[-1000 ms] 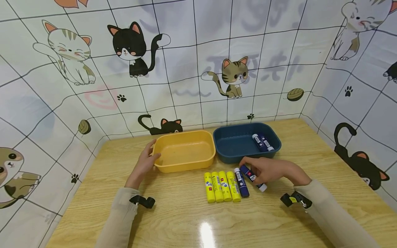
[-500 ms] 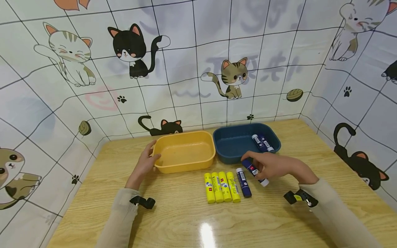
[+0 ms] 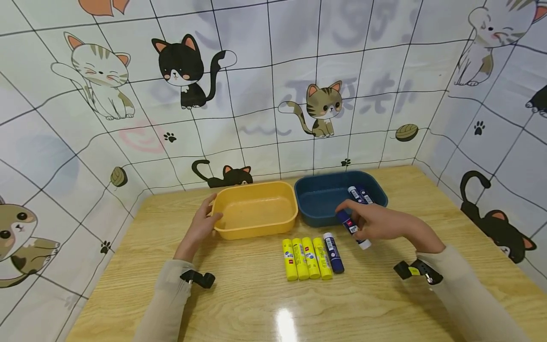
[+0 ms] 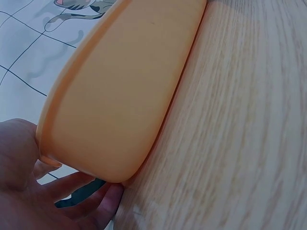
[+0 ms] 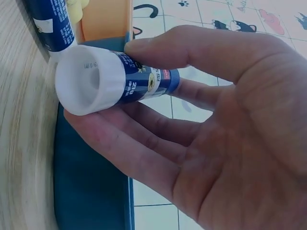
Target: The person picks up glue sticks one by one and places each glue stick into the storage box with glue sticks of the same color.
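My right hand (image 3: 378, 222) grips a navy glue stick (image 3: 348, 222) with a white end, thumb on one side and fingers on the other. In the right wrist view that white end (image 5: 79, 80) faces the camera. The glue stick is at the near edge of the blue bin (image 3: 318, 221). My left hand (image 3: 200, 225) holds the left end of the yellow bin (image 3: 252, 232), thumb over the rim and fingers outside. Another navy glue stick (image 3: 334, 252) lies on the table beside a row of several yellow glue sticks (image 3: 307, 259).
Inside the blue bin, at its right, lie navy glue sticks (image 3: 356, 194), partly hidden by my right hand. Both bins stand side by side towards the back of the wooden table (image 3: 239, 294). A cat-patterned wall covering (image 3: 273, 104) rises behind and at the sides.
My right hand has lifted the navy glue stick from beside the row and carried it up towards the blue bin. The remaining navy one shifted slightly. My left hand stays on the yellow bin.
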Tool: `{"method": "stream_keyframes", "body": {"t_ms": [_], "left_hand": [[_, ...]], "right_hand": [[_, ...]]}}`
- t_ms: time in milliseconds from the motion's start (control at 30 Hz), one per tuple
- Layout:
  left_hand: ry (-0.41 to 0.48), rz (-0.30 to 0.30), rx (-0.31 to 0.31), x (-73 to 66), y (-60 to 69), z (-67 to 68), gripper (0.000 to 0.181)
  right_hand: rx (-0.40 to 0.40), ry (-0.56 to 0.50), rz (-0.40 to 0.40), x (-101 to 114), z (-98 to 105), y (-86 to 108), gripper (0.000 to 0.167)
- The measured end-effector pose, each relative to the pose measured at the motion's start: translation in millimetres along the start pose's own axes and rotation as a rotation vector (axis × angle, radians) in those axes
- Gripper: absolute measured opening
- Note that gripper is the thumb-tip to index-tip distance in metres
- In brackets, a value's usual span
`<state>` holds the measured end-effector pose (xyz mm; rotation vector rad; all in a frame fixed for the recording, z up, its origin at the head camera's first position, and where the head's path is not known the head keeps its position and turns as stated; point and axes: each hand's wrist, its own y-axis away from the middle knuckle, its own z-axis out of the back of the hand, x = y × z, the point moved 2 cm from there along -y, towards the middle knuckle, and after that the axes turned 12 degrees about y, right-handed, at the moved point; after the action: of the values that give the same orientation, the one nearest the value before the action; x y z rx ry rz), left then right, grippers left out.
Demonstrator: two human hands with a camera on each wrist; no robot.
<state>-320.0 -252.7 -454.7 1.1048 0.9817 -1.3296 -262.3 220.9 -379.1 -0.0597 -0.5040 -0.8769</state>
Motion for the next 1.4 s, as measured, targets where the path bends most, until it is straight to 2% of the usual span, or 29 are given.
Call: {"method": "stream_keyframes", "body": {"t_ms": [267, 500, 667, 967, 1400], "left_hand": [[0.007, 0.007, -0.004, 3.6, 1.3, 0.3, 0.069], [0.011, 0.013, -0.005, 3.5, 2.8, 0.0, 0.069], [0.011, 0.011, -0.005, 3.8, 2.9, 0.7, 0.069], [0.002, 0.005, -0.003, 4.2, 2.8, -0.4, 0.069], [0.000, 0.004, -0.002, 0.1, -2.6, 0.6, 0.070]], "right_hand": [[-0.030, 0.068, -0.002, 4, 10, -3.6, 0.065], [-0.052, 0.134, -0.007, 6, 32, -13.9, 0.066], [-0.048, 0.124, -0.003, 7, 51, -25.9, 0.068], [0.015, 0.074, -0.026, 1, 81, -52.0, 0.069], [0.194, 0.030, -0.151, -28, 105, -89.8, 0.069]]}}
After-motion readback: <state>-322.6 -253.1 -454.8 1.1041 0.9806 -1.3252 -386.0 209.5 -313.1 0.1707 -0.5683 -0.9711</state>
